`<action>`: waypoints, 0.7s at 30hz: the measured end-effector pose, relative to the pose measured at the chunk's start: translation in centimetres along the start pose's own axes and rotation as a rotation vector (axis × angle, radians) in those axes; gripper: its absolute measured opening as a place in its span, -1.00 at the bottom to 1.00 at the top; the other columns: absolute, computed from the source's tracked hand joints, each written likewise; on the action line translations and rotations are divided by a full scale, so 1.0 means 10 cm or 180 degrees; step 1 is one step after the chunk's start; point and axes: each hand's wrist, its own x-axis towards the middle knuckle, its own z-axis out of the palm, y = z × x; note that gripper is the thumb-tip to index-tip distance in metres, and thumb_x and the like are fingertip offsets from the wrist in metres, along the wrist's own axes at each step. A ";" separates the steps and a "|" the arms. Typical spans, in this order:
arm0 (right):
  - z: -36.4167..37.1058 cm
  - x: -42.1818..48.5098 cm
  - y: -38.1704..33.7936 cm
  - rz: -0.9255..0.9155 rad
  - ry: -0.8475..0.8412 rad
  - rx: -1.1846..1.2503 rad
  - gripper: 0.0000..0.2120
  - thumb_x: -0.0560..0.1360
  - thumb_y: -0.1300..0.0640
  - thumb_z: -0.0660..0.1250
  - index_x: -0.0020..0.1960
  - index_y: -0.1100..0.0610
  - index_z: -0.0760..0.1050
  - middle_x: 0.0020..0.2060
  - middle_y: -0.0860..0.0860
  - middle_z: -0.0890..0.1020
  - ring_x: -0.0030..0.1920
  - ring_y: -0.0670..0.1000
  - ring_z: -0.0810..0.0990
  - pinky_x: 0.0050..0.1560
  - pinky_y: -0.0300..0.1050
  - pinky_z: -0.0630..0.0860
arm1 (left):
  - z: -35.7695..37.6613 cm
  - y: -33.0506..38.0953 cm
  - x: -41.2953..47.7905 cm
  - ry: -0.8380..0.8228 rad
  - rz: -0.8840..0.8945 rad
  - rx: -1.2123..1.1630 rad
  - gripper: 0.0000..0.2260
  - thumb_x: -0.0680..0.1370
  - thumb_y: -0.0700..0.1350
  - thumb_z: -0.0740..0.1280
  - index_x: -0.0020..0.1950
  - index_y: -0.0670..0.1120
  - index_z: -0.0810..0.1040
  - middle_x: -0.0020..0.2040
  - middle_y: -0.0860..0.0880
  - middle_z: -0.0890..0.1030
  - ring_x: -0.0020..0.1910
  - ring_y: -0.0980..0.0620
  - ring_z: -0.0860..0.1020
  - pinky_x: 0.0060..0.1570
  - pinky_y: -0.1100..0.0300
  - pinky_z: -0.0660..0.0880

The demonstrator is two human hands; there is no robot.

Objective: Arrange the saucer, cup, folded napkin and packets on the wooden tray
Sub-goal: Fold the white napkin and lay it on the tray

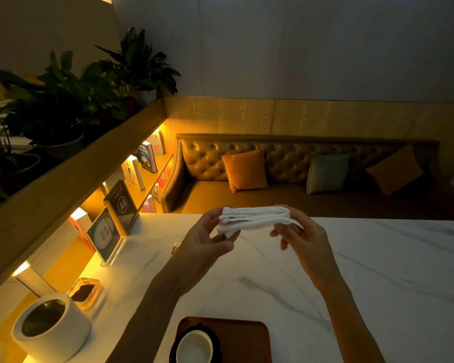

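Note:
A white folded napkin (254,218) is held up in the air above the marble table (378,271). My left hand (205,239) grips its left end and my right hand (299,234) pinches its right end. Near the bottom edge lies the wooden tray (247,336). On the tray's left part stands a white cup (194,348) on a dark saucer (218,339). A small packet (175,248) peeks out from behind my left hand on the table; most of it is hidden.
A white cylindrical holder (50,328) and a clear dish with dark contents (85,293) sit at the table's left edge. Acrylic sign stands (108,231) stand further back. Behind the table is a leather sofa (286,174) with cushions.

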 end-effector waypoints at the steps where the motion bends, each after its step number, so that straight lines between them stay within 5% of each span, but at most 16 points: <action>1: 0.00 0.00 0.00 0.0037 0.0083 -0.0090 -0.62 0.34 -0.15 0.34 0.13 -0.08 0.50 -0.23 -0.15 0.68 -0.28 -0.12 0.65 -0.38 -0.34 0.54 | 0.03 0.01 -0.01 0.0086 -0.0031 0.0358 -0.37 0.37 -0.23 0.48 0.38 0.10 0.40 0.35 0.02 0.49 0.27 -0.07 0.56 0.27 0.00 0.52; 7: 0.01 -0.01 0.02 0.0254 0.0128 -0.0118 -0.83 0.41 -0.15 0.29 -0.01 -0.21 0.53 -0.26 -0.13 0.61 -0.42 -0.12 0.54 -0.47 -0.38 0.46 | 0.12 0.02 0.00 0.0392 -0.0039 0.1078 -0.63 0.45 0.20 0.35 0.21 0.16 0.44 0.18 -0.02 0.51 0.06 -0.03 0.63 -0.09 0.12 0.66; 10: 0.05 -0.02 0.00 0.0392 0.0251 -0.0152 -0.80 0.39 -0.15 0.30 -0.02 -0.14 0.52 -0.21 -0.08 0.59 -0.39 -0.13 0.57 -0.47 -0.36 0.47 | 0.13 0.01 0.01 0.0403 -0.0180 0.0877 -0.44 0.42 0.28 0.26 0.35 0.07 0.37 0.19 -0.11 0.49 -0.09 -0.05 0.66 -0.07 0.00 0.67; 14: 0.09 -0.03 0.01 0.0559 0.0298 -0.0065 -0.75 0.39 -0.13 0.30 0.03 -0.08 0.52 -0.17 0.00 0.58 -0.45 -0.14 0.55 -0.52 -0.37 0.44 | 0.14 0.00 0.02 0.0322 -0.0213 0.0969 -0.01 0.10 0.53 0.37 0.39 0.04 0.31 0.17 -0.11 0.48 -0.18 0.00 0.66 -0.10 -0.01 0.67; 18: 0.10 -0.04 0.03 0.0568 0.0224 -0.0162 -0.67 0.44 -0.15 0.27 0.12 -0.02 0.52 -0.19 0.02 0.58 -0.46 -0.10 0.53 -0.49 -0.33 0.46 | 0.12 0.00 0.02 0.0351 -0.0242 0.0928 0.06 0.03 0.51 0.42 0.41 0.03 0.29 0.20 -0.11 0.47 -0.12 -0.05 0.66 -0.06 -0.07 0.66; 21: 0.12 -0.05 0.04 0.0524 0.0280 -0.0250 -0.80 0.44 -0.15 0.26 0.02 -0.13 0.51 -0.20 -0.07 0.57 -0.35 -0.12 0.60 -0.44 -0.36 0.49 | 0.13 0.03 0.01 0.0199 -0.0330 0.0988 0.06 0.04 0.47 0.46 0.42 0.06 0.24 0.20 -0.08 0.45 -0.10 -0.04 0.66 -0.13 0.04 0.67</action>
